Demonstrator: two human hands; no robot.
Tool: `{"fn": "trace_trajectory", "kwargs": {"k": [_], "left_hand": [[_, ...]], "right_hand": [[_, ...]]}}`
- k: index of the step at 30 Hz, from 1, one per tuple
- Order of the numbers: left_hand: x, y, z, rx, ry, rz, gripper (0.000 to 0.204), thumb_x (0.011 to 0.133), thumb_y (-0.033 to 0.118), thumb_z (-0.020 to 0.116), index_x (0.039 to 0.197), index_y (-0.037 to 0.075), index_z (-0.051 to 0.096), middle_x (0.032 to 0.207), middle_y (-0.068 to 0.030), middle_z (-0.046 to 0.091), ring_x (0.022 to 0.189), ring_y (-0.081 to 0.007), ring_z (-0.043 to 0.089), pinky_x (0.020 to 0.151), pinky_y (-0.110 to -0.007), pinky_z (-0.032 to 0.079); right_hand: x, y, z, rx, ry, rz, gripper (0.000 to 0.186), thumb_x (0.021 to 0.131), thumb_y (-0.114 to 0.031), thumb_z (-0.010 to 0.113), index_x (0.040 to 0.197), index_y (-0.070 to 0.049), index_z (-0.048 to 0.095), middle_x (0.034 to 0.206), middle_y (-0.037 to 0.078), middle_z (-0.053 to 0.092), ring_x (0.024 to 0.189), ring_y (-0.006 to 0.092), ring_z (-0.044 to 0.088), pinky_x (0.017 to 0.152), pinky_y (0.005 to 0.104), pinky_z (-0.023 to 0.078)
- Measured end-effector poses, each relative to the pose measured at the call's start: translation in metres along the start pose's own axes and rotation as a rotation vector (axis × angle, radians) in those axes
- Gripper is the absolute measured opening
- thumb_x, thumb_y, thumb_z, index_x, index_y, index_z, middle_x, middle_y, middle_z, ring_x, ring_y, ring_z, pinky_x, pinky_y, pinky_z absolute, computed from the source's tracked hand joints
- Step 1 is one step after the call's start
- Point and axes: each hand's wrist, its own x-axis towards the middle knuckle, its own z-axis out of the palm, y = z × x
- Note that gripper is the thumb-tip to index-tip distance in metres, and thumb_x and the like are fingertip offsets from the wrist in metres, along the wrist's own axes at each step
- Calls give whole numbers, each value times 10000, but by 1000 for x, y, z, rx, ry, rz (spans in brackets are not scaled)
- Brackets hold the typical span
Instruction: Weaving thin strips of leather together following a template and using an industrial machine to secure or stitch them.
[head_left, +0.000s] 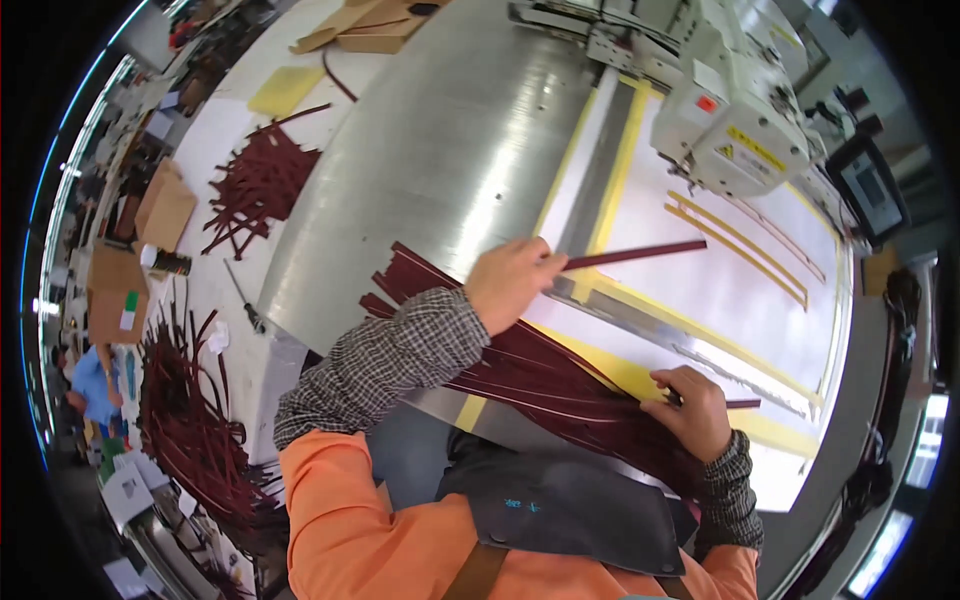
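Observation:
My left hand is closed on a thin maroon strip, which sticks out rightward above the yellow-taped white work plate. A fanned bundle of long maroon strips lies diagonally on the steel table, passing beneath my left forearm toward my right side. My right hand has its fingers curled at the bundle's right part, beside a strip end poking out past it; a small dark item between the fingers is too hidden to name.
The sewing machine head stands at back right, beside a screen. Tan templates are on the plate. The white side table bears maroon piles, a yellow pad and a screwdriver. A person is at far left.

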Motion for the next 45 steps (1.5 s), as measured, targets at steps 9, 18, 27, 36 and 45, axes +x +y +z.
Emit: {"fn": "trace_trajectory", "kwargs": {"k": [9,18,27,36,45], "left_hand": [[26,-98,-45,65,-107,-224,218,923,52,697,1131,85,752,1038,-106,690,1037,-332,669,883,-456,556],[-25,-8,-56,-267,-360,23,231,903,143,785,1124,75,768,1096,-55,691,1050,-284,666,893,-382,548],[-19,-12,-57,-234,-256,42,121,955,129,731,1000,17,716,971,-71,702,916,-260,671,837,-376,538],[-2,-54,-112,-600,-392,-287,164,1017,112,690,1095,-23,739,939,-53,741,893,-124,662,840,-290,535],[24,-57,-108,-700,-427,-344,182,1005,133,730,1089,-26,760,883,-8,727,816,-75,636,751,-252,524]], "right_hand": [[-4,8,15,-36,56,-112,324,831,-227,857,1067,-39,738,938,110,700,882,322,688,767,422,570],[33,-15,41,-41,31,-174,243,864,-233,824,1013,-63,736,917,90,691,878,302,692,743,422,574],[84,-30,28,309,-223,-48,142,989,-170,714,1012,-32,691,831,59,683,778,181,689,687,337,562],[37,41,-84,691,-294,294,139,1012,-66,666,1024,67,702,750,45,694,651,101,663,599,248,547],[-51,121,-163,385,-45,391,118,971,-76,737,1023,29,731,769,40,707,651,78,641,602,214,532]]}}
